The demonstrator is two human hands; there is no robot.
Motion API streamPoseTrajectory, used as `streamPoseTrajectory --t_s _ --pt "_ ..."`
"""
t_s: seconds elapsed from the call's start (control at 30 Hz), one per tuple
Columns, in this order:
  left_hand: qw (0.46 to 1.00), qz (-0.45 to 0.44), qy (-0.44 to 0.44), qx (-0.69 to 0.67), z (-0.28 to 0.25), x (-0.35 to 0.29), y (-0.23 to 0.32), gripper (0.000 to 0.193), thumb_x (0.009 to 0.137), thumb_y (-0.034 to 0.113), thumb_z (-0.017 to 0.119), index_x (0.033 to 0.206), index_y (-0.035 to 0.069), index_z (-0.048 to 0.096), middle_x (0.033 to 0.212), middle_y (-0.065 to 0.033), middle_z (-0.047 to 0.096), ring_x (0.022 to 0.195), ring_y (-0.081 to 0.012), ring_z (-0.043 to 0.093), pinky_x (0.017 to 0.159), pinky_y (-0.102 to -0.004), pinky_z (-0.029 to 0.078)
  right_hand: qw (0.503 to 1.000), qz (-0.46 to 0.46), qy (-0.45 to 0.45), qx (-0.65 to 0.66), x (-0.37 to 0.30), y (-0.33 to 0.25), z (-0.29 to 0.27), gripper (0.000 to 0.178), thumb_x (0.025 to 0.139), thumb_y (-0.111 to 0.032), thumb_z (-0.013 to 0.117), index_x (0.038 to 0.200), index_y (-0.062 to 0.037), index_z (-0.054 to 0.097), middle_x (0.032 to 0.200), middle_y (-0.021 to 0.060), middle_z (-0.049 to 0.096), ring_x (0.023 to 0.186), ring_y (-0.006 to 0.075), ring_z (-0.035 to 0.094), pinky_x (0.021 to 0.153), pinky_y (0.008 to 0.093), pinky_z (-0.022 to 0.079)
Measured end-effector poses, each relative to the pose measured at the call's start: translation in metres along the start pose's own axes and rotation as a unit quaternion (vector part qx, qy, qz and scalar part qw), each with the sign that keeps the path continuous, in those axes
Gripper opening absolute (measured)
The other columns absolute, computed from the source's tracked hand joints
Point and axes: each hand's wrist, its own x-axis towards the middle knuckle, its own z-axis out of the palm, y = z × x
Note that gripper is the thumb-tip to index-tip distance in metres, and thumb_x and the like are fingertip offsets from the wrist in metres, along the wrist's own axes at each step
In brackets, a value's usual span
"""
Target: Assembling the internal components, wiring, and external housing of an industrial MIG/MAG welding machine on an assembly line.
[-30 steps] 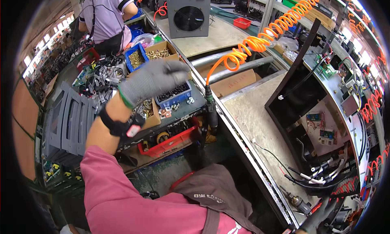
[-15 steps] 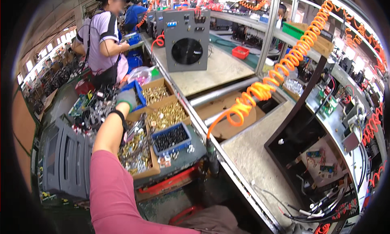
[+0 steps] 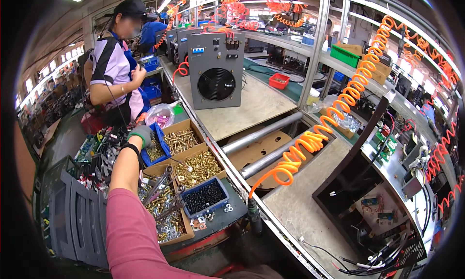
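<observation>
Gloved left hand lowered to blue bin since earlier; grip hidden, cannot tell whether holding anything.

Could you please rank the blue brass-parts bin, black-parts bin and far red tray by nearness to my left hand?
1. Blue brass-parts bin: immediately right.
2. Black-parts bin: lower right.
3. Far red tray: upper right.

The left arm stretches forward, forearm bare, to the gloved left hand, its finger pose hard to tell
</observation>
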Motion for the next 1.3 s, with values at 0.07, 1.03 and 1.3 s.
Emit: streamPoseTrajectory --t_s 0.07,1.03,1.3 --pt "0.998 -0.059 0.001 -0.011 0.002 0.001 -0.001 0.047 0.068 0.035 0.076 0.107 0.009 0.067 0.114 -0.0097 0.064 0.104 -0.0273 0.061 0.093 -0.0384 0.047 0.992 -0.046 -0.032 -0.110 0.024 0.015 -0.001 0.089 0.075 -0.052 0.066 0.141 -0.0047 0.029 0.121 0.0245 0.055 0.109 0.0357 0.056 0.090 0.0394 0.047" --pt "0.553 0.798 0.064 -0.233 -0.041 -0.425 0.355 0.018 0.083 0.017 0.065 0.101 0.013 0.064 0.081 -0.0128 0.064 0.069 -0.0305 0.063 0.061 -0.0374 0.051 0.568 -0.064 -0.084 0.816 -0.068 -0.043 -0.144 0.043 0.072 -0.021 0.059 0.111 -0.0077 0.045 0.080 0.0081 0.057 0.054 0.0187 0.056 0.049 0.0343 0.049" --pt "0.497 0.399 -0.604 -0.478 0.058 -0.528 0.503 0.034 0.093 0.031 0.056 0.115 0.005 0.056 0.088 -0.0041 0.060 0.065 -0.0077 0.058 0.052 -0.0193 0.046 0.556 -0.181 0.118 0.803 -0.076 -0.027 -0.174 0.036 0.076 -0.016 0.058 0.110 -0.0118 0.047 0.087 0.0049 0.059 0.064 0.0163 0.055 0.060 0.0333 0.047"
